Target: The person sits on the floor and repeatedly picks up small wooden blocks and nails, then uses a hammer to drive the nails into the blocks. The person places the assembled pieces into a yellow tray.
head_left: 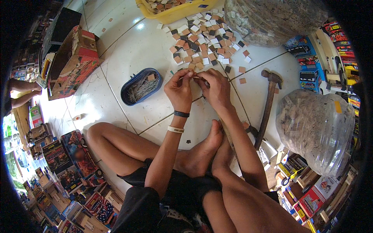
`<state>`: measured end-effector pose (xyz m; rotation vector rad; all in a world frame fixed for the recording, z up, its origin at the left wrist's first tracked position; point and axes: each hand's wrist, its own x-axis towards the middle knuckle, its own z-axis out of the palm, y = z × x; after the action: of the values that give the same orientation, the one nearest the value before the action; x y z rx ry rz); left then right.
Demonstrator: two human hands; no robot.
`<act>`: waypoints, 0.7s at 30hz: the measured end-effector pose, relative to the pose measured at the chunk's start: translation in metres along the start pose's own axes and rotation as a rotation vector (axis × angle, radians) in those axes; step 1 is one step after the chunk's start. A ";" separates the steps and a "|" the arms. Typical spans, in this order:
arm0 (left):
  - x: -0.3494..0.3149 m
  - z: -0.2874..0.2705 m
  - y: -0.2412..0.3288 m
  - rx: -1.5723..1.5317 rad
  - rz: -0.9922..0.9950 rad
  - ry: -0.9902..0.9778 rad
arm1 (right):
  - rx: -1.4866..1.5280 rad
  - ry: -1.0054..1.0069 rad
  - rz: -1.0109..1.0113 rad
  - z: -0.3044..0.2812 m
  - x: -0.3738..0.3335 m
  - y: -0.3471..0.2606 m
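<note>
Above the floor in front of my feet, both hands meet at the fingertips. My left hand (pixel 178 88) pinches with thumb and forefinger, and my right hand (pixel 216 87) pinches right beside it. Whatever lies between the fingertips is too small and covered to make out. Just beyond them spreads a heap of small square tiles (pixel 204 40) in tan, white and black. To the left of my left hand stands a blue oval tub (pixel 128 100) of loose nails (pixel 140 88), with one tan square on top. A wooden-handled hammer (pixel 266 110) lies to the right.
A yellow basin (pixel 157 16) of more squares stands at the far side. Bulging clear plastic bags (pixel 272 21) and a large transparent container (pixel 316 132) stand right. A red cardboard box (pixel 75 64), another person's bare limbs (pixel 25 93) and wooden toy trucks (pixel 83 155) are left.
</note>
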<state>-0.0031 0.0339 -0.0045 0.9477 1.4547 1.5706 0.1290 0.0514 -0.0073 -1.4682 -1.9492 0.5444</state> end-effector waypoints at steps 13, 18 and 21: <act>-0.001 -0.003 -0.005 0.071 -0.019 -0.003 | -0.015 -0.026 0.026 0.000 -0.001 0.001; -0.001 -0.002 -0.004 0.017 0.036 -0.013 | -0.025 -0.035 0.034 0.000 0.000 -0.001; -0.001 -0.001 -0.003 0.006 0.030 -0.007 | -0.030 -0.029 0.028 0.000 0.000 -0.001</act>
<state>-0.0031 0.0327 -0.0081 0.9818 1.4474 1.5834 0.1284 0.0515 -0.0067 -1.5154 -1.9698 0.5542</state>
